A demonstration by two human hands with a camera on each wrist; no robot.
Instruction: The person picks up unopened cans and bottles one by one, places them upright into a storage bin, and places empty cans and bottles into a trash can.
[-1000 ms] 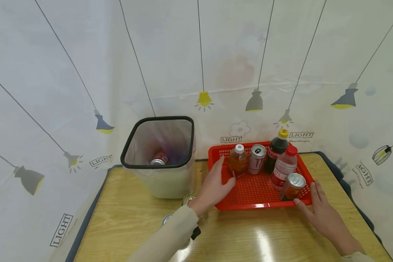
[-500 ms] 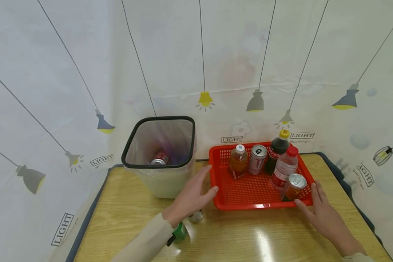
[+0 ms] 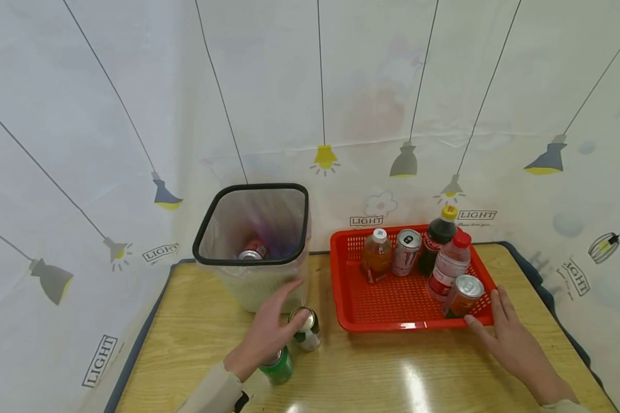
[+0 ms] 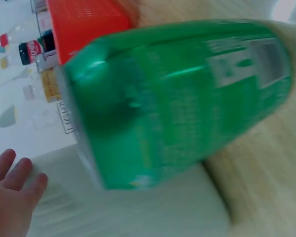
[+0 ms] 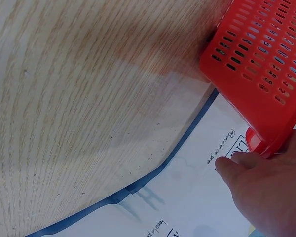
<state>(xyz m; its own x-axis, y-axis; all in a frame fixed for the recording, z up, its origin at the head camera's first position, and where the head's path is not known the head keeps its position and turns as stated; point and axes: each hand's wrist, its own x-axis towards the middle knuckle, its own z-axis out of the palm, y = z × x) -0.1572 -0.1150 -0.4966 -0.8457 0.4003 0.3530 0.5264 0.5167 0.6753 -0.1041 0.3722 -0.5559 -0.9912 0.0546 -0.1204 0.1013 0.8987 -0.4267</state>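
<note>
My left hand (image 3: 266,332) is over the table with its fingers spread, holding nothing. Its thumb overlaps the top of a dark-and-silver can (image 3: 310,337) in the head view. Just below the palm stands a green can (image 3: 279,370), which fills much of the left wrist view. At the front right corner of the red plastic basket (image 3: 359,321), my right hand (image 3: 519,344) holds the rim, thumb along the front and fingers down the side. Inside stand a juice bottle (image 3: 376,261), a pale can (image 3: 406,253), a cola bottle (image 3: 436,235), a red-capped bottle (image 3: 448,269) and an orange-and-green can (image 3: 462,299).
A lined trash bin (image 3: 253,287) with a black rim stands left of the basket, a red-and-silver can (image 3: 253,250) inside it. The wooden table (image 3: 186,338) meets a lamp-patterned wall covering (image 3: 268,115) at the back.
My left hand has moved left and toward me, from over the basket's left side to the cans by the bin, uncovering them. My right hand has stayed at the basket corner.
</note>
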